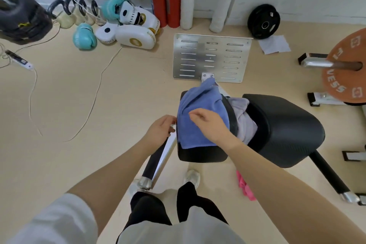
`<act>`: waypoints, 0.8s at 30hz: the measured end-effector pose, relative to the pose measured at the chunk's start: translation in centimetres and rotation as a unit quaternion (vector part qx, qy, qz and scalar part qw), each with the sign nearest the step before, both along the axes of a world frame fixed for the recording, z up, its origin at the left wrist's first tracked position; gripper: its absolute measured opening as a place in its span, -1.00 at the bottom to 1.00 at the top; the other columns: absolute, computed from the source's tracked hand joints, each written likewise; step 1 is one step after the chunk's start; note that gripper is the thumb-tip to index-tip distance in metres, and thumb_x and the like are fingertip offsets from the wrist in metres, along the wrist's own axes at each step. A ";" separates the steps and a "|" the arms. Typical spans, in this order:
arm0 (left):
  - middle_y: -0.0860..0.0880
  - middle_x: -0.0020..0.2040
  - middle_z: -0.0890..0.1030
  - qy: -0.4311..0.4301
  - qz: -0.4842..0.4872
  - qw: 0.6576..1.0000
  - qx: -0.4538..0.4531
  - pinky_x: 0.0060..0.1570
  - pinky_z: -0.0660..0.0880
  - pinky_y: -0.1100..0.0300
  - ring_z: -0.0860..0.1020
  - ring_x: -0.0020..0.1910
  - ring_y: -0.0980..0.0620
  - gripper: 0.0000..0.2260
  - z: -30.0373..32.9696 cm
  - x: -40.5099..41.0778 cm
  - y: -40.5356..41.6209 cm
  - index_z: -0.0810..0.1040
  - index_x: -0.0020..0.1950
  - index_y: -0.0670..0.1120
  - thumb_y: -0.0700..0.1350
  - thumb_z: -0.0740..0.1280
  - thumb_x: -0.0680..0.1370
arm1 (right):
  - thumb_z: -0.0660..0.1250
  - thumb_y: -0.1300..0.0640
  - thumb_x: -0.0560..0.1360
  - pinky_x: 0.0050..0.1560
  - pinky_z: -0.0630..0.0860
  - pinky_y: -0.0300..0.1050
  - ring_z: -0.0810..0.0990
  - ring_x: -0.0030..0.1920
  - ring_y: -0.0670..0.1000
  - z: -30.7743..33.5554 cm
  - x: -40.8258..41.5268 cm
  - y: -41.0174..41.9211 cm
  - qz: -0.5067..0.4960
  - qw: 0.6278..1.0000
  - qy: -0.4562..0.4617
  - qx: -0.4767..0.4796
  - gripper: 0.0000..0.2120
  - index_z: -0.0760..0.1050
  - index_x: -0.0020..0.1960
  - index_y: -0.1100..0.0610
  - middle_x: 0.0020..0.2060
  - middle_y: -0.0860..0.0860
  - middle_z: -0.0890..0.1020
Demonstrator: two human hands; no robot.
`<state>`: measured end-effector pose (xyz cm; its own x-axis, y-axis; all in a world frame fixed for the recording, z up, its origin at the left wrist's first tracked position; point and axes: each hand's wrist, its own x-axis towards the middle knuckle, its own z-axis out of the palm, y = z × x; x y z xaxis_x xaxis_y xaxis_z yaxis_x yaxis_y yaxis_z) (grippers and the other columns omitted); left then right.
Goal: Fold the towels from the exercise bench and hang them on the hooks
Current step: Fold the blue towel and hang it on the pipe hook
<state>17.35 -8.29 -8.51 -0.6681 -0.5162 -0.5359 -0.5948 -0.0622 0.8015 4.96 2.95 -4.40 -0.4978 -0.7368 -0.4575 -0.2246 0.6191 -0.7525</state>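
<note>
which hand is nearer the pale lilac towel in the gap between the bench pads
Right. The right hand rests on the blue towel beside the lilac towel; the left hand is at the blue towel's far left edge.

On the bench's matt black textured pad (287, 125) lies a soft blue terry-cloth towel (200, 113), beside it a pale grey cloth towel (244, 117), and beyond it a shiny slotted metal plate (212, 56) on the smooth beige floor (122, 93).

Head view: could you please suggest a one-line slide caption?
Both hands work a blue towel on the exercise bench pad, pale towel waiting beside.
</note>
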 end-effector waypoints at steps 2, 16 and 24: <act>-0.04 0.08 0.55 -0.019 0.027 0.998 0.055 0.08 0.47 0.08 0.53 0.03 -0.06 -0.71 0.3 -0.3 0.3 0.47 0.07 -0.07 0.02 0.01 0.64 | 0.17 0.22 0.55 0.02 0.44 -0.11 0.54 -0.03 0.06 -0.9 -0.7 1.1 -0.102 0.990 0.098 -0.006 -0.81 0.55 0.03 0.22 -0.04 0.09 0.61; -0.08 -0.26 0.40 -0.071 -0.029 0.997 -0.013 -0.27 0.31 0.23 0.36 -0.31 0.01 -0.79 1.2 -1.2 1.2 0.32 -0.26 -0.12 -0.11 0.26 0.53 | 0.29 0.26 0.44 -0.30 0.35 -0.21 0.42 -0.23 0.03 -3.4 -1.6 4.6 -0.247 0.967 0.039 0.046 -0.78 0.30 0.02 0.16 -0.30 -0.03 0.39; -0.12 -0.09 0.61 0.016 0.109 0.955 0.277 -0.24 0.55 0.24 0.57 -0.17 0.00 -0.83 4.8 -2.5 -0.1 0.49 0.08 -0.19 -0.13 0.27 0.55 | 0.40 0.06 0.44 0.23 0.27 -0.28 0.37 0.18 -0.13 3.1 -0.8 2.6 0.007 0.989 0.127 -0.068 -0.65 0.47 0.20 0.06 0.15 -0.06 0.46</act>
<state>14.81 -8.40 -3.68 -0.5979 -0.2886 -0.7478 -0.4950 -0.6008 0.6277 4.12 5.52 -1.30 -0.5731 -0.7909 -0.2146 -0.4260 0.5112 -0.7465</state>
